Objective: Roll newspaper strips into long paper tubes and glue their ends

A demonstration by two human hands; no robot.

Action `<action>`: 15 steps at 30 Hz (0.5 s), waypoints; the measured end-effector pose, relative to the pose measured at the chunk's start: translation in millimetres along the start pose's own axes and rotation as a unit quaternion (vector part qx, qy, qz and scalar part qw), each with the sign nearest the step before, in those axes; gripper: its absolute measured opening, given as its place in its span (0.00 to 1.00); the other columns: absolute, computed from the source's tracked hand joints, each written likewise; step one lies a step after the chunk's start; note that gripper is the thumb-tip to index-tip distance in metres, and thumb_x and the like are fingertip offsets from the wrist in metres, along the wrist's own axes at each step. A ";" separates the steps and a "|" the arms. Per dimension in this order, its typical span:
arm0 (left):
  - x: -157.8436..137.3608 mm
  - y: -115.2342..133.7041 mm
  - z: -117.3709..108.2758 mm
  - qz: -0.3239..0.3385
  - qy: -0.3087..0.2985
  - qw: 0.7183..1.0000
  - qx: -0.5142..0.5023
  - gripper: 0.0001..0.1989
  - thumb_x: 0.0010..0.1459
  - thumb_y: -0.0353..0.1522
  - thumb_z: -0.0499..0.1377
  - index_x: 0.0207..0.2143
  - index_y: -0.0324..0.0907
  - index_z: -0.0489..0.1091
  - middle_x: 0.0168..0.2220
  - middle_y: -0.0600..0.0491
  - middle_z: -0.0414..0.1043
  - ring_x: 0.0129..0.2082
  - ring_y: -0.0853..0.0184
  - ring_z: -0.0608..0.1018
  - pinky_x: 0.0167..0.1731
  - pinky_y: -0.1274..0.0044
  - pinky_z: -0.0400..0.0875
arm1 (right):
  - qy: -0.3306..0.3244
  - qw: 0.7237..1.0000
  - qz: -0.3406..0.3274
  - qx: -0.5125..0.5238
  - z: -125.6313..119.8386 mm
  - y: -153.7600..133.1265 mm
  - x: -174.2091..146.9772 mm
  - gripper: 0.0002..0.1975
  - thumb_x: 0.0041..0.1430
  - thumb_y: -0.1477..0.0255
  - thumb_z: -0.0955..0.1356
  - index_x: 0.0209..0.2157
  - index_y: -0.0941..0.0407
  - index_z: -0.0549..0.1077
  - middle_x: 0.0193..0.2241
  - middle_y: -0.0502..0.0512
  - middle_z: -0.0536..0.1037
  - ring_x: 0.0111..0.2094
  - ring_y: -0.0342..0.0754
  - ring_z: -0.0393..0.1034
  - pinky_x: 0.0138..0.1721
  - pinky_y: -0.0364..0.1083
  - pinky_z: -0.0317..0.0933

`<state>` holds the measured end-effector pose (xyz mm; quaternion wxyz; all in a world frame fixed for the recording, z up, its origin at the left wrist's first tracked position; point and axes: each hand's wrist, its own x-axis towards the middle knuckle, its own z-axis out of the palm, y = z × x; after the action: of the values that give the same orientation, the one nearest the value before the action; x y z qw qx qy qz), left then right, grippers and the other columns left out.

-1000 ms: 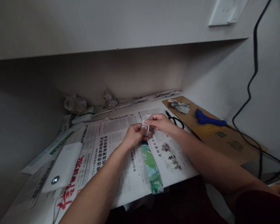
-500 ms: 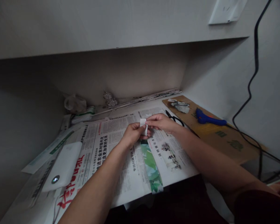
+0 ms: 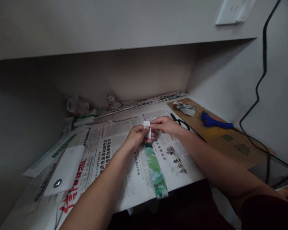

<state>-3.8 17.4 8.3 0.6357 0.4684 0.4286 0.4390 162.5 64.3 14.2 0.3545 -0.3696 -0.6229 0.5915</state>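
Between my two hands is a small white folded strip of paper (image 3: 147,124), held above the newspaper. My left hand (image 3: 138,136) is closed on it, thumb pressed on its face and fingers behind. From the right, my right hand (image 3: 166,125) pinches the strip's edge with thumb and fingertips. Just below the hands a strip with a green leaf print (image 3: 156,172) lies on the newspaper (image 3: 120,143) and hangs over the table's front edge. A pair of black-handled scissors (image 3: 181,122) rests just beyond my right hand.
On the right, a blue glue gun (image 3: 216,122) with a black cable (image 3: 256,89) lies on brown cardboard (image 3: 220,143). A white power bank (image 3: 64,169) is at left. Behind are rolled paper sticks (image 3: 148,102) and a plastic bag (image 3: 78,106); an overhanging panel (image 3: 120,25) is above.
Both hands stay in nearly the same place with the paper strip between them. A dark line seen across the strip earlier no longer shows clearly. The view has shifted very slightly.
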 end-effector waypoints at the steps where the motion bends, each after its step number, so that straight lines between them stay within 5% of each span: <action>1: 0.2 -0.6 0.2 0.003 0.001 1.000 0.005 0.15 0.51 0.38 0.62 0.34 0.33 0.73 0.29 0.43 0.76 0.23 0.68 0.77 0.23 0.78 0.73 | 0.001 1.000 -0.004 -0.003 0.5 0.0 -0.1 0.17 0.44 0.64 0.73 0.34 0.60 0.78 0.19 0.49 0.73 0.17 0.37 0.59 0.18 0.39 0.48; 15: 0.7 -6.0 0.8 0.006 -0.011 1.000 -0.008 0.14 0.50 0.37 0.62 0.34 0.34 0.73 0.31 0.44 0.76 0.29 0.66 0.78 0.30 0.75 0.74 | 0.061 0.998 -0.006 -0.022 3.8 -2.5 -1.8 0.16 0.45 0.63 0.72 0.30 0.61 0.75 0.16 0.46 0.67 0.16 0.36 0.56 0.17 0.39 0.48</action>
<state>-1.9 16.9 2.5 0.6415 0.4707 0.4148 0.4414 159.9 60.9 16.5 0.3874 -0.4086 -0.6152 0.5519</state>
